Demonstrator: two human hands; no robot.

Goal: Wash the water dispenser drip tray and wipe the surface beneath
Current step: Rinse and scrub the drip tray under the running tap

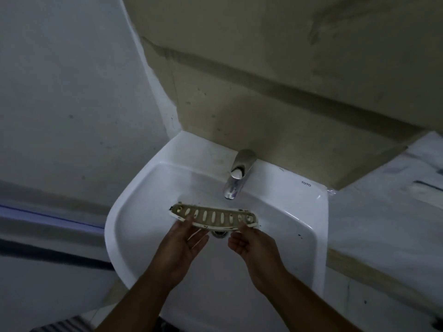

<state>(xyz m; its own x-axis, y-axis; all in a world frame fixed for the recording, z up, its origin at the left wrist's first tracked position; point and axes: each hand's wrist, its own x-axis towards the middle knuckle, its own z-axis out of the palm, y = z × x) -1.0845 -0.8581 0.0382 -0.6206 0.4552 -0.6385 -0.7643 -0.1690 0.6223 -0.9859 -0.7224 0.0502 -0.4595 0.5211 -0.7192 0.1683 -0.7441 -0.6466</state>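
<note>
We see the drip tray [213,216] held over the basin of the sink [115,226], just ahead of both hands and below the spout of the faucet [236,178]. Its long axis runs left to right across our view, bowed slightly, with the slotted face turned up and tipped toward us. The faucet's mouth sits a little beyond the tray and right of its middle, so we judge that the coming rinse turns on carrying the tray forward and up under that spout. We see no stream falling from it.

The left hand [184,240] takes the tray near its left end, palm up, fingers reaching beneath and the thumb seemingly on the near edge. The right hand [254,243] pinches the right end, its other fingers curled loosely inward. Both hands are about equally near the tray. The right one lies closer to the faucet, so we would expect it to be the one freed to work the tap while the left keeps hold.

The drain [219,233] shows directly under the tray, between the two hands.

By count: one drip tray with a single row of slots too blurred for us to number, one faucet, one sink, one drain, two hands
</note>
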